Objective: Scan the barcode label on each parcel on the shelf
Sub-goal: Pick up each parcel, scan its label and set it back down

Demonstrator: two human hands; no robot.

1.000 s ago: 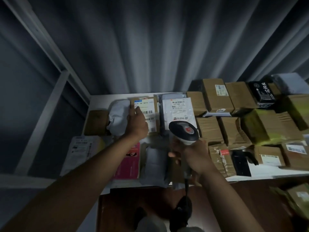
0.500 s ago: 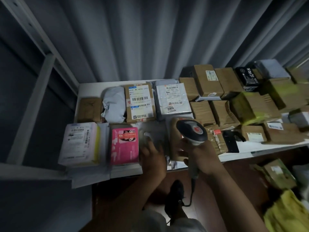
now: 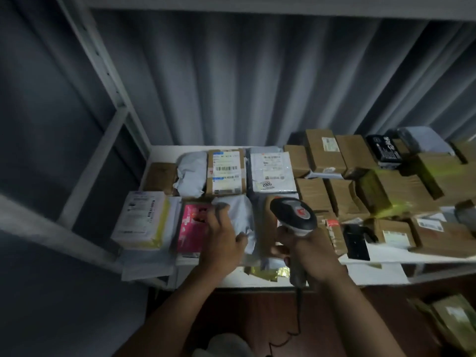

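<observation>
**Grey mailer bag directly ahead of the scanner head**

The crumpled grey plastic mailer bag (image 3: pixel 238 217) is shown in the front row of the white metal shelf (image 3: pixel 371 273), between the pink printed packet (image 3: pixel 193 228) and a brown carton. It is held by the left hand (image 3: pixel 222 243), fingers curled over its near left part. The grey-and-black handheld barcode scanner (image 3: pixel 293 215) is gripped by the right hand (image 3: pixel 306 251), just right of the bag. The bag's long axis runs front to back; no label can be seen on it.
</observation>
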